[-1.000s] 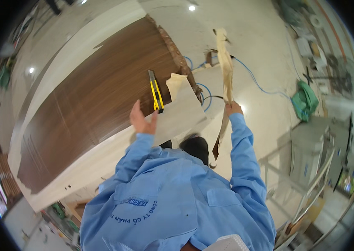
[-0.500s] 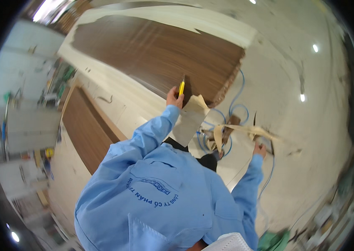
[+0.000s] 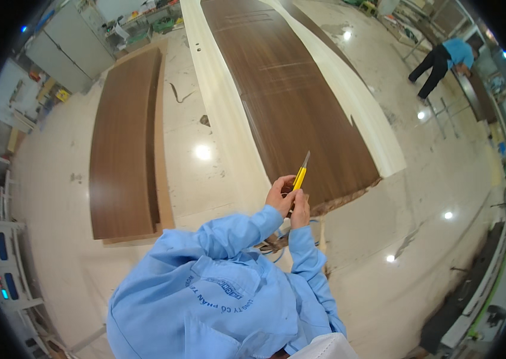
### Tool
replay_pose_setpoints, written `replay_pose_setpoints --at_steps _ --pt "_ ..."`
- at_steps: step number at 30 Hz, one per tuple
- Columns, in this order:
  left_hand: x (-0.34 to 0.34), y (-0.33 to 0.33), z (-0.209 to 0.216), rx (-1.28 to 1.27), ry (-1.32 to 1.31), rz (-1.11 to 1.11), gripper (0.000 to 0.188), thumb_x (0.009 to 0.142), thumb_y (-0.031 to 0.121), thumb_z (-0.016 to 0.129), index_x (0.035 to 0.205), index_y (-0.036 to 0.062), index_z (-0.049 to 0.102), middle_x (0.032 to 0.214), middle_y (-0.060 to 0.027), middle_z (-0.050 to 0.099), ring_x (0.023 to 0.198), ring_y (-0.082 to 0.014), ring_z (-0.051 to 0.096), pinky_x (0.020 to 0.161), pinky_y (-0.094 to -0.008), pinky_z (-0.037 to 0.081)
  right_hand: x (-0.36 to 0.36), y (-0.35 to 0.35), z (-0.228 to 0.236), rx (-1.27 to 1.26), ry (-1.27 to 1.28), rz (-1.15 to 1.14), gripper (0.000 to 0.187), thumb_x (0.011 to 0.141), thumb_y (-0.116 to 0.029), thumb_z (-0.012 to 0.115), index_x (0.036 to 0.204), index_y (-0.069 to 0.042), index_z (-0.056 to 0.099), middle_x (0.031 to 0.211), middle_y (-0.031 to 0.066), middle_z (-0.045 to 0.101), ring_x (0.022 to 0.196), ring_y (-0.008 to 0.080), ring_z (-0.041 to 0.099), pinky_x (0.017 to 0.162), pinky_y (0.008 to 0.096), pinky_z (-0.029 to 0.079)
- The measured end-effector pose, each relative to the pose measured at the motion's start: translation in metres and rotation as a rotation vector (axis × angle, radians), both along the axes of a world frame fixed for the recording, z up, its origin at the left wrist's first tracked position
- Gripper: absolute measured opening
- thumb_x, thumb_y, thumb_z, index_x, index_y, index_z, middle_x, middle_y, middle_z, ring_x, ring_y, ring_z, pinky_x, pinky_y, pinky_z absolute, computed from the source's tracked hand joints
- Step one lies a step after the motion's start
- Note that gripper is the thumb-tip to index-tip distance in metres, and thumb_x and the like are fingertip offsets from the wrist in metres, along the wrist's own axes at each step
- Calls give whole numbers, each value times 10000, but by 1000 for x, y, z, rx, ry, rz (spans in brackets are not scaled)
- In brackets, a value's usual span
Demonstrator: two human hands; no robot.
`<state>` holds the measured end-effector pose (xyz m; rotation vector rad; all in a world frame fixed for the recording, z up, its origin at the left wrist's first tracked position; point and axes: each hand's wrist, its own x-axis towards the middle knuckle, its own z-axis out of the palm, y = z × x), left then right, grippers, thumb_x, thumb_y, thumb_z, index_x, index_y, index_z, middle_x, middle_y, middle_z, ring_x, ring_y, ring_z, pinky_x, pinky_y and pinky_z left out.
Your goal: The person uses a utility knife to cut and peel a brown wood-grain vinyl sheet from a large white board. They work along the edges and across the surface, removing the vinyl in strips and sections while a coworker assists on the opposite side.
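My two hands meet at the near end of a long brown wood-grain panel. A yellow utility knife points up and away, its blade out over the panel. My left hand is closed round the knife's lower part. My right hand is closed and touches or nearly touches the left just below the knife; what it grips is mostly hidden. Below the right hand hangs a thin pale strip. The panel's near edge is ragged, with a torn-looking brown fringe.
Pale sheeting borders the panel on both sides. Stacked brown panels lie at left. Blue hose and brown scraps lie by my feet. Another person bends over a work surface at far right. Machines line the left wall.
My right hand has come in from the far right to meet the left. The knife stays in my left hand. My body and view have turned, so the panel now runs straight ahead.
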<state>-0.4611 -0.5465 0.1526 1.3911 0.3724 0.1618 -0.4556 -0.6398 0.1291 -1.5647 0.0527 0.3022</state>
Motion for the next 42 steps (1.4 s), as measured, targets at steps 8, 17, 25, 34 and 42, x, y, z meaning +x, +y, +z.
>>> replay_pose_setpoints --at_steps 8,17,25,34,42 --pt "52 39 4 261 -330 35 537 896 -17 580 1425 26 498 1443 -193 484 1363 -323 460 1151 -402 368 134 40 -19 -168 -15 -14 376 1061 -295 453 1116 6 673 996 85 687 915 171 624 799 323 511" --pt "36 85 -64 496 -250 93 442 848 -25 602 1286 27 580 1345 -206 544 1221 -406 541 1051 -447 449 272 117 -7 -512 -64 382 520 995 -160 575 1491 -160 417 876 152 671 646 264 704 546 399 569" --pt "32 70 -75 646 -189 102 353 796 -56 611 1140 19 643 1265 -189 600 1123 -394 593 963 -448 496 312 160 -16 -1114 -597 578 555 969 -231 605 1498 -206 438 1058 195 688 991 417 667 872 518 540" --pt "36 69 -80 701 -210 192 307 805 -68 607 1100 7 646 1230 -202 612 1094 -399 617 940 -439 519 302 181 7 -1304 -512 593 521 969 -265 618 1468 -242 470 1086 179 706 1025 394 681 876 511 557" --pt "36 66 -91 665 -188 319 270 861 -59 580 1111 8 656 1214 -198 627 1112 -362 634 945 -383 525 232 100 17 -1350 -453 679 511 961 -259 619 1451 -235 476 1071 185 709 1021 399 679 864 519 553"
